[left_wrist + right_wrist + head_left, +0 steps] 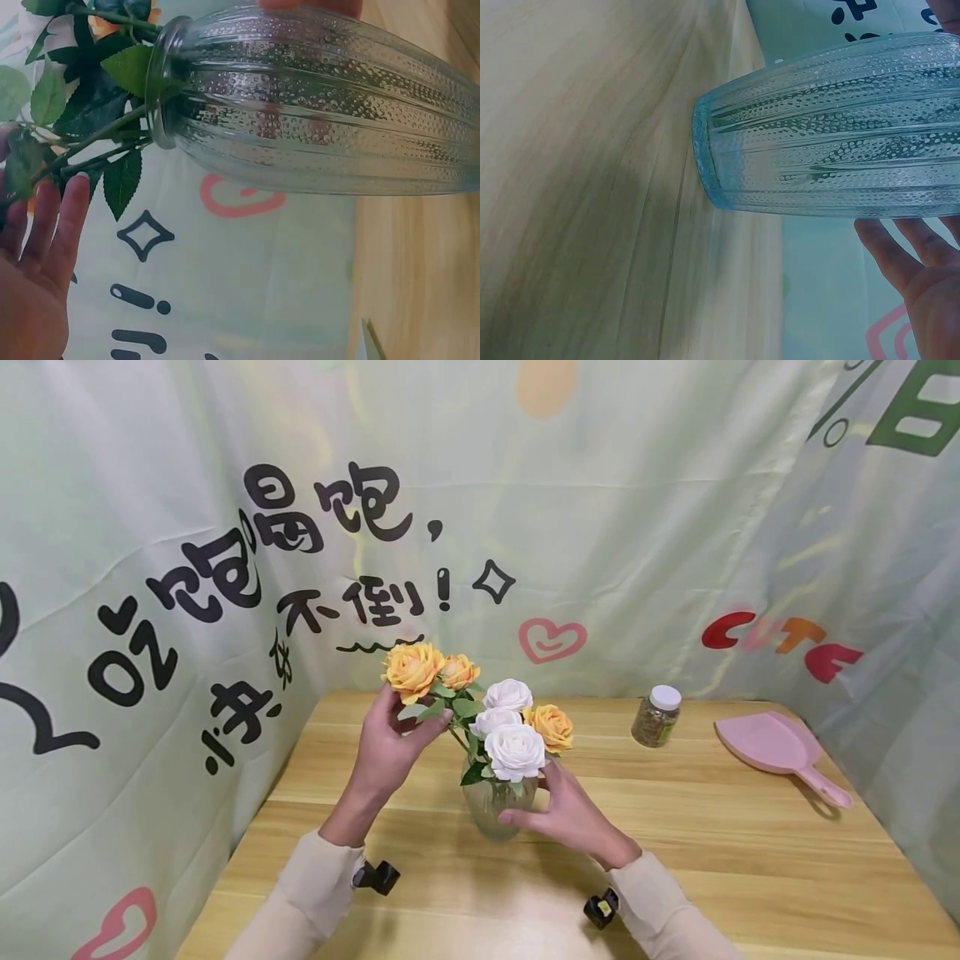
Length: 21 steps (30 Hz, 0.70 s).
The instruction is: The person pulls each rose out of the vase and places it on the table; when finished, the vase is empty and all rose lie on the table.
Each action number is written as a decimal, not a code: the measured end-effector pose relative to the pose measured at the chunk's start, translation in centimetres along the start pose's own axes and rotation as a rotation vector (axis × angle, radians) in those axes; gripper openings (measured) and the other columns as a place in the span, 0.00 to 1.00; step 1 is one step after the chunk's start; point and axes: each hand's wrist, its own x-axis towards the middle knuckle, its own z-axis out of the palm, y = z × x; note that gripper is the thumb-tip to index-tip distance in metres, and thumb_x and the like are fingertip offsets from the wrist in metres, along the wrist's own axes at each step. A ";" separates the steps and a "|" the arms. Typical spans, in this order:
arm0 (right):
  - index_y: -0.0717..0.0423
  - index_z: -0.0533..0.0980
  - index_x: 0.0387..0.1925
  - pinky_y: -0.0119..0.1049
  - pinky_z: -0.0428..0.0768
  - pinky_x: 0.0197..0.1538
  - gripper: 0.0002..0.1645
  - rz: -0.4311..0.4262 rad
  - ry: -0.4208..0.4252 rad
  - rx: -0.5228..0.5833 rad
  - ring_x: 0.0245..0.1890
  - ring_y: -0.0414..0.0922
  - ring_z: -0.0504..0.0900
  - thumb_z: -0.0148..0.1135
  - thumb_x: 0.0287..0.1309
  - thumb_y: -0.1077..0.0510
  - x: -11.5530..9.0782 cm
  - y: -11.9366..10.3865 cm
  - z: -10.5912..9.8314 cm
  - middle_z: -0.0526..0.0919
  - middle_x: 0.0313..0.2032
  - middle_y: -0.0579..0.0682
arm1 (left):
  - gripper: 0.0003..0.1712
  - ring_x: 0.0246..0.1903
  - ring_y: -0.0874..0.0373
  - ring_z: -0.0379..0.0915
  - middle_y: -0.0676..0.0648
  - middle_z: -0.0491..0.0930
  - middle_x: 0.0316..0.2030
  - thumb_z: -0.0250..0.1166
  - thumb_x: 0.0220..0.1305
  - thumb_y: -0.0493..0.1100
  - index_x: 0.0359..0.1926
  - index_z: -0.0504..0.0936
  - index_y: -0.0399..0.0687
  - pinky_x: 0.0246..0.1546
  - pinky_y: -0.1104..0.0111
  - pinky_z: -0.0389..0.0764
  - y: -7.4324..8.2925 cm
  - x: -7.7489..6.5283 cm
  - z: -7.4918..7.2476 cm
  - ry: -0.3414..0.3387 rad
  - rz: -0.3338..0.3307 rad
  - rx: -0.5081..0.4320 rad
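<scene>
A ribbed glass vase stands upright on the wooden table, also seen close up in both wrist views. White artificial roses and an orange-yellow rose rise from its mouth. My left hand is at the upper left of the bunch, its fingers and thumb about the stems under two yellow roses, which lean left. In the left wrist view, leafy stems run from the vase's rim to that hand. My right hand holds the vase's right side between thumb and fingers.
A small clear jar with a white lid stands toward the back right. Beside it lies a pink dustpan, its handle toward the right edge. Printed fabric walls enclose the table at the back and sides.
</scene>
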 end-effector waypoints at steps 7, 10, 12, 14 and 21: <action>0.53 0.63 0.82 0.62 0.80 0.72 0.62 0.015 0.000 0.016 0.71 0.57 0.79 0.86 0.53 0.43 -0.2 0.0 0.0 0.75 0.74 0.58 | 0.39 0.57 0.52 0.85 0.47 0.75 0.66 0.74 0.67 0.29 0.75 0.68 0.41 0.49 0.67 0.93 0.6 0.1 0.9 0.100 0.029 -0.107; 0.53 0.62 0.83 0.64 0.79 0.73 0.62 0.017 0.001 0.015 0.70 0.57 0.79 0.86 0.53 0.43 -0.2 -0.1 0.1 0.76 0.73 0.58 | 0.36 0.54 0.55 0.86 0.46 0.74 0.65 0.71 0.66 0.25 0.72 0.68 0.38 0.43 0.60 0.95 0.9 0.2 1.4 0.107 0.077 -0.185; 0.53 0.62 0.82 0.65 0.78 0.73 0.62 0.018 0.003 0.016 0.69 0.58 0.80 0.86 0.53 0.43 -0.2 -0.1 0.1 0.76 0.73 0.59 | 0.33 0.53 0.56 0.85 0.45 0.75 0.62 0.68 0.67 0.22 0.69 0.68 0.36 0.41 0.57 0.95 1.0 0.2 1.6 0.100 0.118 -0.231; 0.53 0.62 0.83 0.65 0.78 0.73 0.63 0.019 0.002 0.014 0.69 0.58 0.80 0.86 0.53 0.42 -0.2 -0.1 0.1 0.75 0.73 0.59 | 0.30 0.51 0.58 0.84 0.46 0.76 0.60 0.65 0.68 0.20 0.67 0.68 0.38 0.39 0.55 0.95 1.0 0.2 1.7 0.090 0.157 -0.262; 0.53 0.60 0.84 0.67 0.75 0.75 0.64 0.015 0.005 0.000 0.71 0.61 0.77 0.86 0.53 0.43 -0.2 -0.1 0.1 0.73 0.75 0.61 | 0.32 0.49 0.59 0.84 0.51 0.76 0.53 0.56 0.71 0.18 0.67 0.68 0.49 0.42 0.55 0.96 0.4 -0.1 1.4 0.042 0.231 -0.269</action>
